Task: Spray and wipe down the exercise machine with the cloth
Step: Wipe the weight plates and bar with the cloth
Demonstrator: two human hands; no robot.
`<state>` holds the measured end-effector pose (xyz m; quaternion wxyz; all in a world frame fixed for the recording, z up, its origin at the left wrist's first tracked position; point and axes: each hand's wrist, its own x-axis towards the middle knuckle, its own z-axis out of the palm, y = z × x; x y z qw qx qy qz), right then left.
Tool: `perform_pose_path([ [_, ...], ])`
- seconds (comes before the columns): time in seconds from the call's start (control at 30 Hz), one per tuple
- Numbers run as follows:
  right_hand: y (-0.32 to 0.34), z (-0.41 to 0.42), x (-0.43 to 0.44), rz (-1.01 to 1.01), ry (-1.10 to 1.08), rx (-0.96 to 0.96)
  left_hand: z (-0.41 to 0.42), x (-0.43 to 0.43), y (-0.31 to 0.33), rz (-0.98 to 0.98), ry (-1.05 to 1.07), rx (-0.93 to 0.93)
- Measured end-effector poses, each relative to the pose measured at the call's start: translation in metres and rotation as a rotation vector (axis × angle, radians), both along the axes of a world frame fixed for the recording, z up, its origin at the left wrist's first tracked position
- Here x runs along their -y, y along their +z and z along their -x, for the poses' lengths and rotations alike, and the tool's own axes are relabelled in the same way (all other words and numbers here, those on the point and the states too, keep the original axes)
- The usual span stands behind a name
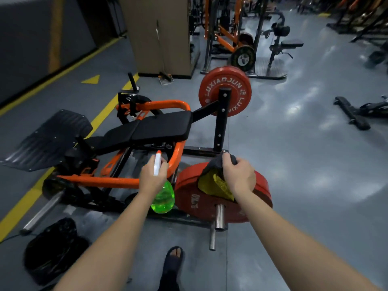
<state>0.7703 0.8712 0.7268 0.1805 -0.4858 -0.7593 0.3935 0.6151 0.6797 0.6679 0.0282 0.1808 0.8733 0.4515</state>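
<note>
An orange and black exercise machine [147, 127] with a black padded seat lies low on the floor ahead of me. My left hand [154, 173] grips a spray bottle [162, 197] with a green body and a white head; its orange nozzle points toward the orange frame tube. My right hand [238, 175] holds a bunched cloth [218, 181], dark grey on top and yellow below, over the near red weight plate [252, 204]. A second red plate [224, 91] is mounted on the machine's far black post.
A black bag [52, 250] lies on the floor at the lower left. My sandalled foot [174, 261] stands near the machine's steel pegs. Yellow floor lines run along the left. Other racks and benches stand at the back and right, with grey floor between.
</note>
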Motion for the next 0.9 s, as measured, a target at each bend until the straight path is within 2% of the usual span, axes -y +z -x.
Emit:
perform_pose_path([
  [0.1, -0.002, 0.064, -0.011, -0.006, 0.007, -0.011, 0.069, -0.013, 0.001, -0.094, 0.073, -0.014],
  [0.2, -0.009, 0.136, -0.028, 0.012, -0.061, -0.030, 0.144, -0.039, -0.004, -0.211, 0.090, 0.095],
  [0.43, -0.025, 0.253, -0.058, 0.080, -0.174, 0.027, 0.283, -0.103, -0.022, -0.132, -0.137, 0.309],
  [0.57, -0.034, 0.290, -0.078, 0.116, -0.241, 0.034, 0.333, -0.155, -0.030, -0.155, -0.231, 0.377],
  [0.9, -0.083, 0.301, -0.115, 0.185, -0.342, 0.175, 0.388, -0.256, -0.084, -0.240, -0.210, 0.379],
])
